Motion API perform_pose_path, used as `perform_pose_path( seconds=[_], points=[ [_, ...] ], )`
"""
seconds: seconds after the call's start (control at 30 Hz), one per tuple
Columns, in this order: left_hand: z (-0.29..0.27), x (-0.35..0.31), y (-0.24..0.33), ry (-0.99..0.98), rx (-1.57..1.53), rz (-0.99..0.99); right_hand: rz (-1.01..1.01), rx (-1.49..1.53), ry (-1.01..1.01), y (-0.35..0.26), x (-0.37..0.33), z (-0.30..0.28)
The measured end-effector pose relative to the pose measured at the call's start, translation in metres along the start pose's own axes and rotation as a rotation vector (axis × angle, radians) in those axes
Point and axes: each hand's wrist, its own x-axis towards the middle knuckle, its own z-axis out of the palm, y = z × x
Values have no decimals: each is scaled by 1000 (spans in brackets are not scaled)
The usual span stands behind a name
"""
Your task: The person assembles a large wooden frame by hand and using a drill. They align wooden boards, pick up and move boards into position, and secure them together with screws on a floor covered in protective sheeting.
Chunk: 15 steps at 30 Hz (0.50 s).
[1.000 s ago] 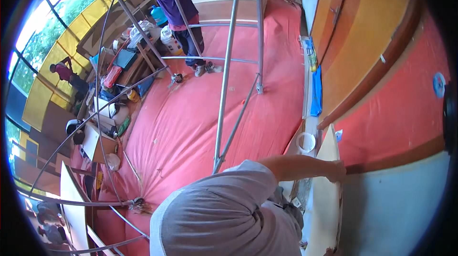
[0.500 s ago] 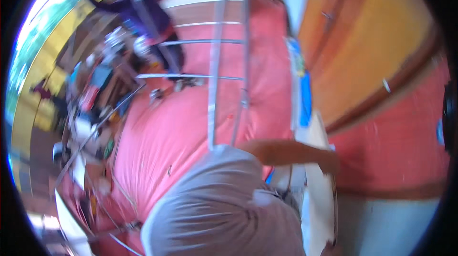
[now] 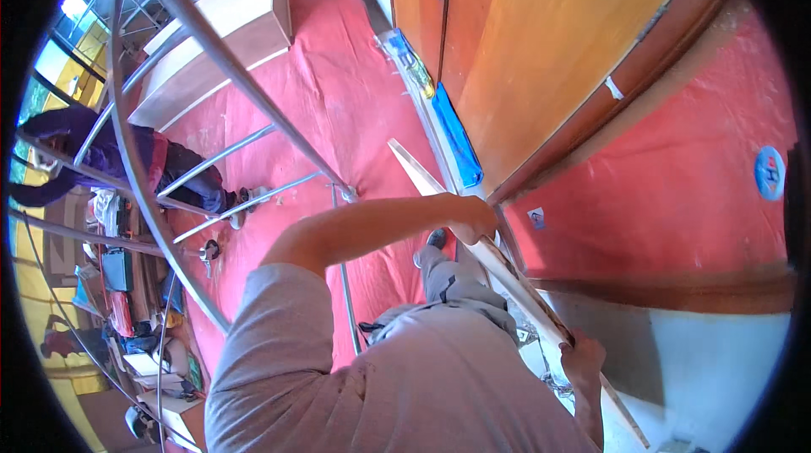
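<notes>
A long, narrow pale wooden board [image 3: 514, 286] slants past my right side, from near the doorway down to the lower right. My left arm reaches across, and my left hand [image 3: 473, 218] is closed around the board's upper part. Farther down, my right hand [image 3: 583, 358] grips its lower part, fingers wrapped over the edge. The board's upper end stands out beyond my left hand, and its lower tip extends past the right one. Some of my fingers are hidden behind the board.
A metal scaffold frame [image 3: 241, 73] rises at the left. Beyond it a person in dark clothes [image 3: 118, 145] bends near tools and boxes. A large pale wooden box [image 3: 224, 22] lies on the red floor sheet [image 3: 338, 73]. Wooden doors [image 3: 549, 56] and a blue package [image 3: 456, 136] are right.
My view has turned, and the scaffold now appears farther left. The board shows narrower and slanted. My left hand appears farther left and higher; my right hand has come more into view.
</notes>
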Motion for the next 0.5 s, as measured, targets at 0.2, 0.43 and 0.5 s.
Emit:
perform_pose_path(
  seconds=[0.2,0.43,0.5],
  points=[
    [-48,-42,-90,-122,2,-96,-232,102,-20,-41,105,8],
    [-138,-120,-163,-158,-102,-337,-395,201,-106,-120,224,-22],
    [-159,-123,-193,-217,-43,-345,-375,222,-61,-129,245,-30]
  ],
)
